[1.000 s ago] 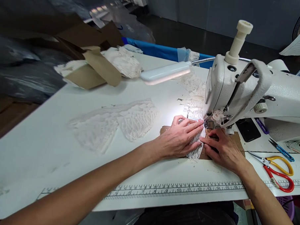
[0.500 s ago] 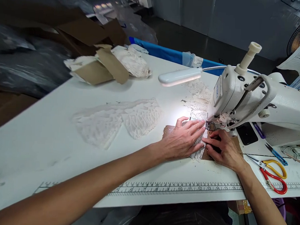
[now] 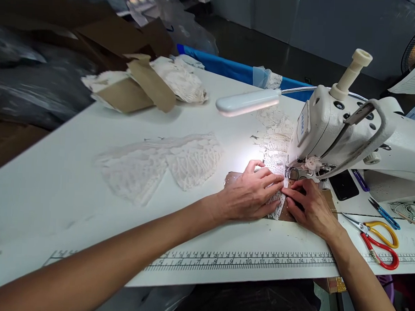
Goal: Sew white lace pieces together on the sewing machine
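A white lace strip (image 3: 277,205) lies on a brown cardboard piece (image 3: 232,178) and runs under the presser foot (image 3: 292,173) of a white sewing machine (image 3: 335,129). My left hand (image 3: 252,194) lies flat on the lace, fingers stretched toward the foot. My right hand (image 3: 310,206) presses down just right of the strip, fingers together and flat, fingertips close to the foot. More lace (image 3: 275,131) trails out behind the machine.
Two loose lace pieces (image 3: 162,165) lie left of my hands. A lamp head (image 3: 246,102) hangs over the work. Red and yellow scissors (image 3: 379,236) and blue snips (image 3: 383,213) rest at right. Cardboard and lace scraps (image 3: 145,84) sit at the back left. A printed ruler (image 3: 244,260) runs along the front edge.
Both hands have crept a little toward the presser foot with the lace, and less of the strip shows in front. The view has shifted slightly.
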Tool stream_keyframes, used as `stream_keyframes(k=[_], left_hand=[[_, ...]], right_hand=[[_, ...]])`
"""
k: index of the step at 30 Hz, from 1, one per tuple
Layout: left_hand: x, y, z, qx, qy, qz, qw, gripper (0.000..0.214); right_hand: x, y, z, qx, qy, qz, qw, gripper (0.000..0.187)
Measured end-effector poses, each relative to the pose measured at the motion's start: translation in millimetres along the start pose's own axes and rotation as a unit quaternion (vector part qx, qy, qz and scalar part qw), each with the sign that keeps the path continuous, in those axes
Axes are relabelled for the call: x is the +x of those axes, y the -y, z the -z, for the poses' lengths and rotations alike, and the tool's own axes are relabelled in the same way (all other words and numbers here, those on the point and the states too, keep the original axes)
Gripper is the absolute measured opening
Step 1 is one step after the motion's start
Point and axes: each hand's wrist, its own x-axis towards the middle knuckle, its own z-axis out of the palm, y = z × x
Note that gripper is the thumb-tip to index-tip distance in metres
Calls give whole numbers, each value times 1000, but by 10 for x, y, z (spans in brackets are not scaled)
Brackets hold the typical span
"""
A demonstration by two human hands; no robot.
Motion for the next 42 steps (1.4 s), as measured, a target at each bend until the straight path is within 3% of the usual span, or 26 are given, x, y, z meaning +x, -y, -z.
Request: stream_keyframes(k=[10, 17, 27, 31, 36, 42], left_hand=[[23, 7, -32, 49, 28, 36, 998, 34], [49, -16, -86, 68, -6, 78, 995, 41], [67, -2, -96, 51, 2, 130, 990, 42], [28, 48, -33, 5, -35, 80, 996, 33], [1, 110, 13, -91, -26, -26, 995, 30], [11, 135, -42, -92, -14, -2, 996, 29]], right_hand=[[-14, -31, -82, -20, -5, -23, 1000, 36], [-42, -14, -60, -19, -8, -27, 999, 34], [-42, -82, -81, 30, -5, -50, 998, 38], [-44, -130, 31, 121, -29, -113, 986, 37], [-22, -159, 97, 140, -59, -154, 976, 33], [-22, -145, 24, 118, -67, -155, 978, 32]])
